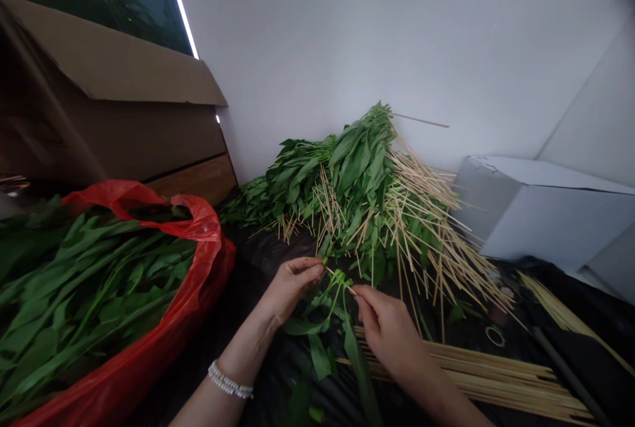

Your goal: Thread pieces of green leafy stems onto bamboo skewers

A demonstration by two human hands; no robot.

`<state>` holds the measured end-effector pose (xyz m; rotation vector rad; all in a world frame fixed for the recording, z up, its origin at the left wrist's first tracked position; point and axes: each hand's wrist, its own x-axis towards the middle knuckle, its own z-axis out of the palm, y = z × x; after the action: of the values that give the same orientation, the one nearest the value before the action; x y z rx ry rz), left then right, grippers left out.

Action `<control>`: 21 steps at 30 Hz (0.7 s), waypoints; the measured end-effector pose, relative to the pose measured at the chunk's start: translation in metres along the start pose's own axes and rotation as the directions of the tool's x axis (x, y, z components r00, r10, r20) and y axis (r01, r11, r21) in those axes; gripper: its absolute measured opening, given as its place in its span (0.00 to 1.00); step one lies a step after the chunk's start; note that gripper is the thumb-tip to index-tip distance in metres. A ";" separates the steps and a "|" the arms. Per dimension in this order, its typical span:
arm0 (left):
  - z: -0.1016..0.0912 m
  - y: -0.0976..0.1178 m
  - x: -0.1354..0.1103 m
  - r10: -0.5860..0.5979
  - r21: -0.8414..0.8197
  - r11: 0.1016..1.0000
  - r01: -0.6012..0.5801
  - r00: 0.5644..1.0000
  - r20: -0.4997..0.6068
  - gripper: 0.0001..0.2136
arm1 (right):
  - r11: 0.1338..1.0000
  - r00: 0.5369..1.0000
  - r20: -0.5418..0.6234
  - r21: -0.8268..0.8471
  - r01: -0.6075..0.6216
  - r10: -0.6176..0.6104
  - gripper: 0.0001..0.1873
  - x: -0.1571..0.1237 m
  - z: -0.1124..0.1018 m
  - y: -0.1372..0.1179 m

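Observation:
My right hand [384,321] is closed around a thin wooden skewer [331,271] whose tip points to the left. Several leafy green stems [340,279] are bunched on the skewer, their leaves [320,354] hanging down between my hands. At the tip, my left hand [297,281] pinches a bit of green stem [325,260] with thumb and fingertips; whether it is pierced cannot be made out. Beyond my hands lies a large heap of skewered greens [360,156], with many bare stick ends [426,209] jutting out to the right.
At left, a red plastic bag [218,268] is full of loose leafy greens [94,281]. Bare skewers [491,374] lie in a bundle at lower right, near a roll of tape [495,336]. A cardboard box [124,129] and a white box [560,209] flank the heap.

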<state>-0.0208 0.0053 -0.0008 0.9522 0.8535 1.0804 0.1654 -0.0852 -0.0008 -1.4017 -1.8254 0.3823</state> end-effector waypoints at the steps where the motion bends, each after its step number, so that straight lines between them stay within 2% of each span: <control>1: 0.000 0.000 0.000 0.002 0.003 1.000 -0.002 1.000 0.003 0.16 | 1.000 1.000 0.004 -0.001 -0.002 0.002 0.17 0.000 0.000 0.000; 9: 0.001 0.001 0.000 0.017 0.040 0.999 -0.017 1.000 -0.006 0.16 | 1.000 1.000 0.002 -0.008 0.004 -0.004 0.17 0.000 0.002 0.001; 21: 0.001 -0.003 0.001 0.103 0.209 0.973 -0.096 0.994 -0.021 0.14 | 0.999 0.999 -0.003 -0.027 0.035 -0.035 0.16 -0.002 0.007 0.008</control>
<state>-0.0192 0.0054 -0.0035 1.1656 0.9669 1.1092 0.1661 -0.0825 -0.0116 -1.3857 -1.8557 0.3385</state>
